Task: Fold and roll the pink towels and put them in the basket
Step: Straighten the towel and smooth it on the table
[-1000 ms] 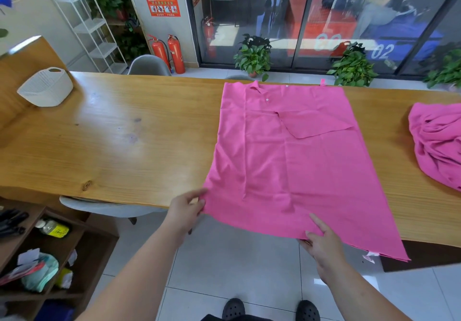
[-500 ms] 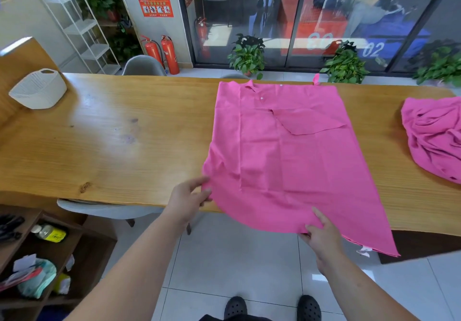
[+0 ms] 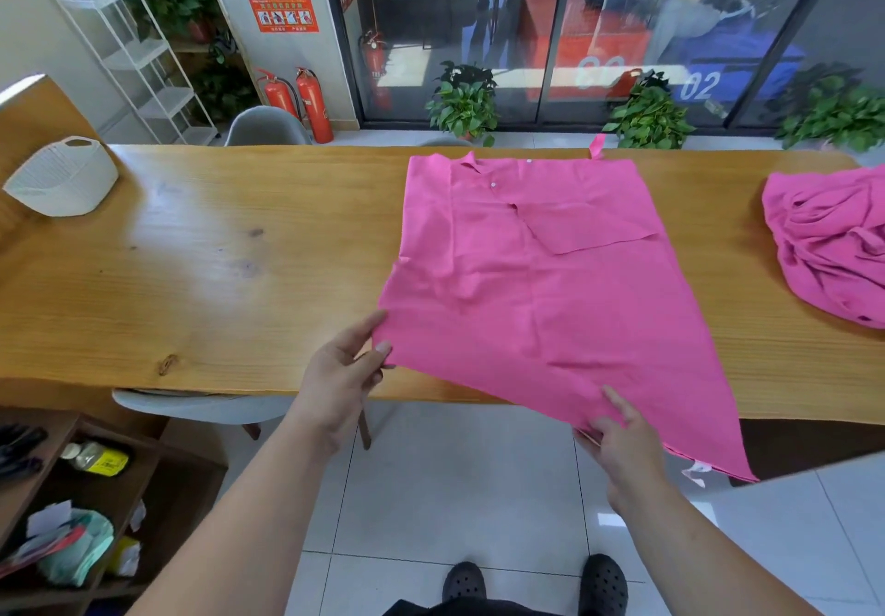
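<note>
A large pink towel lies spread on the wooden table, its near edge hanging over the front. My left hand pinches the towel's near left corner. My right hand grips the near edge further right, thumb on top. The near right corner with a white tag hangs free past the table edge. A second pink towel lies crumpled at the table's right end. A white basket stands at the far left of the table.
A grey chair is tucked under the table's front left, another stands behind the table. A wooden shelf with clutter is at my lower left. Potted plants and fire extinguishers line the glass wall behind.
Both hands have lifted the towel's near edge and drawn it up and towards the table, so less of it hangs over the front.
</note>
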